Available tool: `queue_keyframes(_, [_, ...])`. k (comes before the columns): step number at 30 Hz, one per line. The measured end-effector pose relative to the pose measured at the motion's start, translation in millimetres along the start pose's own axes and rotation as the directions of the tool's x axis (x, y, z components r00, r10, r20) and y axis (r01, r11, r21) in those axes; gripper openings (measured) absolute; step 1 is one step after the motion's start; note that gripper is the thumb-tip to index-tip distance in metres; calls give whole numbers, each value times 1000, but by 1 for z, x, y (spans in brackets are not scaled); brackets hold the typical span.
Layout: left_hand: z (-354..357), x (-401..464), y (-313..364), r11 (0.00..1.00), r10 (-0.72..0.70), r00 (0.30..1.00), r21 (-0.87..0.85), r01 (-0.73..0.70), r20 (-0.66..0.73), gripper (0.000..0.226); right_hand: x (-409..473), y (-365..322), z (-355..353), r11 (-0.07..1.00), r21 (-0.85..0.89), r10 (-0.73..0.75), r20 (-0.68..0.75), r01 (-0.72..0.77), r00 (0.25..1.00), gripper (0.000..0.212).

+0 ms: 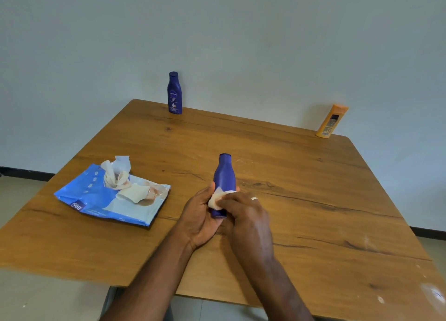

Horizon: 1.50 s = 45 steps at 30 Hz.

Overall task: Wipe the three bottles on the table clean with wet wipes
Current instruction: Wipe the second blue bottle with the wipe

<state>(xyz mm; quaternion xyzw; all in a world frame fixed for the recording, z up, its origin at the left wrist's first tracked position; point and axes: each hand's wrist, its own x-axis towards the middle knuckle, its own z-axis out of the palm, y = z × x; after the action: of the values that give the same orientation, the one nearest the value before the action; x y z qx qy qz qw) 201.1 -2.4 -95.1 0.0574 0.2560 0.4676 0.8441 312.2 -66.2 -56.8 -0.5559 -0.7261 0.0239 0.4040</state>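
A dark blue bottle (224, 176) stands near the middle of the wooden table (313, 200). My left hand (200, 219) grips its lower body from the left. My right hand (246, 214), a ring on one finger, presses a white wet wipe (218, 199) against the bottle's lower front. A second blue bottle (174, 93) stands upright at the table's far edge by the wall. An orange bottle (331, 121) leans against the wall at the far right corner.
A blue wet wipe pack (96, 200) lies on the left of the table, with crumpled used wipes (118, 173) on top and its flap open. The wall runs just behind the far table edge. White smudges mark the near right corner.
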Motion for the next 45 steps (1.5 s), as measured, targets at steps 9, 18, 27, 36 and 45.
queue_keyframes(9, [1,-2,-1,997,41,999,66,-42,22,51,-11,20,-14,995,-7,100,10,-100,995,35])
queue_keyframes(18, [-5,-2,0,999,-5,999,48,3,50,55,-21,-7,-1,995,-28,-97,98,100,990,22])
queue_keyframes(27, [-7,4,-6,987,52,985,144,-77,167,36,15,24,-14,996,-3,87,-34,-87,996,31])
queue_keyframes(36, [-8,-1,-8,948,105,975,277,-158,197,31,42,16,-6,992,-123,-11,-47,5,999,29])
queue_keyframes(45, [-5,-1,-9,906,69,964,387,-168,258,37,40,33,-23,990,-67,116,-103,-124,988,27])
